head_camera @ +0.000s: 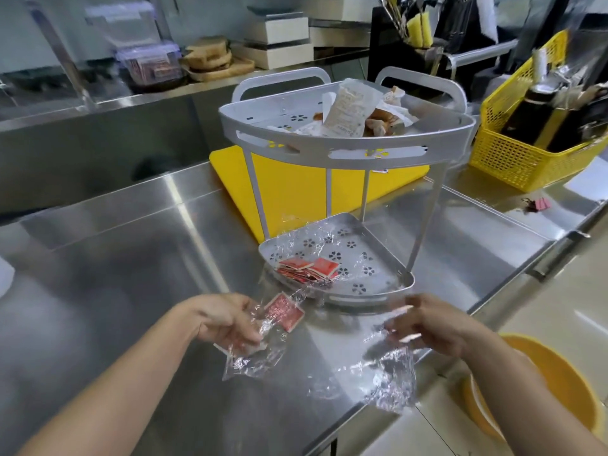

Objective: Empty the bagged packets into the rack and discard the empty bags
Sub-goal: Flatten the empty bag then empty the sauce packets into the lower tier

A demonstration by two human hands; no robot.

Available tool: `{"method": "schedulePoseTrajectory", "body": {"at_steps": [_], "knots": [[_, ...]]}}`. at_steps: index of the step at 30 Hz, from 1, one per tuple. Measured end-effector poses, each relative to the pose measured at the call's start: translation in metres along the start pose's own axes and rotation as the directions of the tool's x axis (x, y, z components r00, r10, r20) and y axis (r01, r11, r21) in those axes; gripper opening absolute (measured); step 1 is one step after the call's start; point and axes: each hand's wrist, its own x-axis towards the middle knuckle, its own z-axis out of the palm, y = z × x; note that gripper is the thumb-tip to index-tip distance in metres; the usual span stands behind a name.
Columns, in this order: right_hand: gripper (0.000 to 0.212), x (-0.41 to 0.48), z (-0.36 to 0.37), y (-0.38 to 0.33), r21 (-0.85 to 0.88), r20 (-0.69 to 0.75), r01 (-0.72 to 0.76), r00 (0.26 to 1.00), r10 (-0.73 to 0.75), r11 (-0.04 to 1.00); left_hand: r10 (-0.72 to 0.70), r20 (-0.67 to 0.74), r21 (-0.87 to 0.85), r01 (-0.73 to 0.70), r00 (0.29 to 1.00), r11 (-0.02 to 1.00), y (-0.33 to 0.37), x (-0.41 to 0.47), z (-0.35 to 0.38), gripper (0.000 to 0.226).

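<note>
A grey two-tier corner rack (348, 149) stands on the steel counter. Its lower shelf (378, 278) holds a pile of red packets (309, 269) under a piece of clear film. The upper shelf carries white and brown sachets (352, 110). My left hand (227, 320) grips a crumpled clear bag (253, 350) with a red packet (284, 312) still inside, just in front of the lower shelf. My right hand (431, 324) holds an empty clear plastic bag (385, 373) that hangs over the counter's front edge.
A yellow cutting board (296, 185) lies under and behind the rack. A yellow mesh basket (526, 139) with bottles stands at the right. An orange-yellow bin (556, 383) sits on the floor below my right hand. A red binder clip (536, 204) lies near the right edge.
</note>
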Motion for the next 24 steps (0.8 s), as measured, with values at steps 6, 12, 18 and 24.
{"method": "schedulePoseTrajectory", "body": {"at_steps": [6, 12, 18, 24], "knots": [[0.033, 0.014, -0.001, 0.001, 0.300, -0.104, -0.044, 0.991, 0.078, 0.953, 0.070, -0.193, -0.331, -0.132, 0.979, 0.934, 0.023, 0.019, -0.006, 0.063], [0.017, 0.018, 0.009, -0.019, 0.350, -0.135, 0.071, 0.991, -0.025, 0.934, 0.146, -0.369, -0.283, -0.261, 0.918, 0.923, 0.051, 0.028, 0.002, 0.010], [0.013, -0.002, 0.000, -0.046, 0.307, -0.090, 0.330, 0.944, -0.317, 0.893, 0.407, -0.408, -0.271, -0.534, 0.817, 0.801, 0.085, -0.022, -0.014, 0.013], [0.031, -0.004, -0.007, 0.006, 0.222, 0.101, 0.084, 0.989, -0.109, 0.971, 0.141, -0.070, -0.135, -0.149, 0.988, 0.980, 0.015, -0.023, -0.005, 0.037]]}}
